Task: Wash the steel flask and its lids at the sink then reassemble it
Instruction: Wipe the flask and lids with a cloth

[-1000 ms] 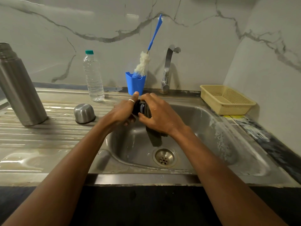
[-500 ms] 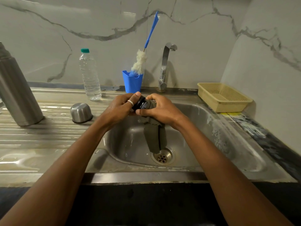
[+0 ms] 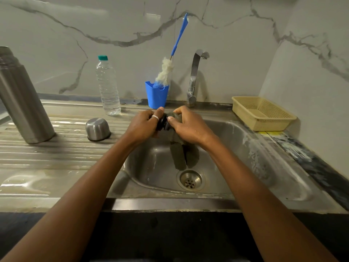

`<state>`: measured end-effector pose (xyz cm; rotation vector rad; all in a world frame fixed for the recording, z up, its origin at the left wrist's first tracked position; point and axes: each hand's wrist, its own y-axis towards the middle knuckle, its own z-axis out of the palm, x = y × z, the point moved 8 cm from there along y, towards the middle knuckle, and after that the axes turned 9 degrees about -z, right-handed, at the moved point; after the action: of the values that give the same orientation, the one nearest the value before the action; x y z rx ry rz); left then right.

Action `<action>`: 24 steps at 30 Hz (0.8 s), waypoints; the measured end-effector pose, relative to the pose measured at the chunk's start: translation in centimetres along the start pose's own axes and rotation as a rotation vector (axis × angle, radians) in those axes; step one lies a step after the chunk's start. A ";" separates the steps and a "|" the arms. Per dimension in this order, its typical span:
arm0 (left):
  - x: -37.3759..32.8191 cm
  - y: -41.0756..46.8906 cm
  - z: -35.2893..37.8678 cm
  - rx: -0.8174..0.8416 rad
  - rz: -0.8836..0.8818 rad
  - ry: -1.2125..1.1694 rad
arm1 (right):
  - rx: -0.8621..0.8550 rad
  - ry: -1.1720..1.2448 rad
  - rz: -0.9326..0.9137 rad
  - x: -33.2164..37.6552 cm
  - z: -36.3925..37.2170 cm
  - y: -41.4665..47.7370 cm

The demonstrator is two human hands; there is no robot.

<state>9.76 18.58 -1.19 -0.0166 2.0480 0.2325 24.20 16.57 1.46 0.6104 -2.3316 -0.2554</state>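
Over the last second the grey cloth [image 3: 178,157] had dropped to hang lower over the drain. The right hand [image 3: 190,127] had shifted from covering the black inner lid [image 3: 162,124] to pinching the cloth against it with thumb and curled fingers. The left hand [image 3: 143,125], at centre frame, gripped the lid, its fingers wrapped round the rim. That read as scrubbing in progress, with reassembly some way off.

A veined marble wall [image 3: 226,25] rose behind the wet steel tabletop [image 3: 56,157] and the sink [image 3: 236,148]. The flask body [image 3: 22,103] stood at far left, well apart from the hands. A beige basket [image 3: 272,126] sat at right and a water bottle [image 3: 108,87] upper left of centre. The steel cup lid [image 3: 97,129] lay upside down beside the basin.
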 end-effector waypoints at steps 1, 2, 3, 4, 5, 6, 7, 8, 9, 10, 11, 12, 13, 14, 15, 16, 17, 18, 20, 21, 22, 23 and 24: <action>0.1 0.0 -0.1 -0.030 -0.015 0.026 | -0.043 -0.061 -0.068 0.5 0.1 0.1; 0.2 0.1 -0.2 -0.046 -0.028 0.046 | -0.083 -0.121 -0.144 1.1 0.2 0.2; 0.4 0.3 -0.2 -0.049 -0.044 0.061 | -0.109 -0.179 -0.210 1.6 0.3 0.2; 0.7 0.4 -0.2 -0.042 -0.062 0.073 | -0.130 -0.215 -0.252 1.9 0.4 0.2; 0.8 0.4 -0.2 -0.033 -0.072 0.080 | -0.150 -0.211 -0.259 1.8 0.4 0.4; 0.9 0.4 -0.1 -0.025 -0.076 0.088 | -0.170 -0.169 -0.234 1.5 0.1 0.5; 0.8 0.3 0.0 -0.017 -0.070 0.100 | -0.182 -0.117 -0.189 1.0 -0.2 0.6; 0.6 0.2 0.2 -0.014 -0.056 0.118 | -0.189 -0.095 -0.159 0.5 -0.3 0.6; 0.3 0.1 0.3 -0.023 -0.037 0.136 | -0.196 -0.106 -0.167 0.4 -0.3 0.5; 0.0 0.0 0.3 -0.034 -0.023 0.152 | -0.207 -0.143 -0.214 0.8 -0.3 0.2; -0.3 0.0 0.3 -0.046 -0.013 0.156 | -0.209 -0.182 -0.281 1.5 -0.1 -0.1; -0.5 -0.1 0.2 -0.056 -0.010 0.150 | -0.209 -0.214 -0.356 2.4 0.2 -0.4; -0.6 0.0 0.1 -0.063 -0.006 0.141 | -0.208 -0.220 -0.392 2.8 0.4 -0.4; -0.6 0.0 -0.1 -0.063 -0.005 0.138 | -0.212 -0.200 -0.377 2.7 0.5 -0.1; -0.5 0.0 -0.1 -0.057 0.000 0.136 | -0.225 -0.161 -0.325 2.3 0.3 0.3; -0.5 -0.2 0.0 -0.043 0.007 0.138 | -0.244 -0.137 -0.272 1.7 0.2 0.6; -0.6 -0.3 0.2 -0.031 0.026 0.147 | -0.268 -0.133 -0.234 1.3 0.1 0.7; -0.8 -0.4 0.3 -0.027 0.044 0.161 | -0.287 -0.149 -0.225 1.2 -0.1 0.7; -1.1 -0.6 0.3 -0.042 0.063 0.172 | -0.298 -0.181 -0.263 1.5 -0.1 0.3; -1.0 -0.5 0.1 -0.056 0.058 0.172 | -0.275 -0.197 -0.303 2.0 0.0 0.0; -1.0 -0.3 -0.1 -0.065 0.049 0.164 | -0.232 -0.216 -0.352 2.5 0.2 -0.3; -0.7 0.0 -0.2 -0.070 0.029 0.146 | -0.184 -0.225 -0.396 2.9 0.3 -0.4; -0.3 0.2 -0.5 -0.075 -0.011 0.109 | -0.144 -0.219 -0.426 3.1 0.4 -0.4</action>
<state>9.45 18.69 -0.72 -0.0884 2.1462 0.3068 22.07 14.70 2.87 1.0475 -2.3394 -0.7099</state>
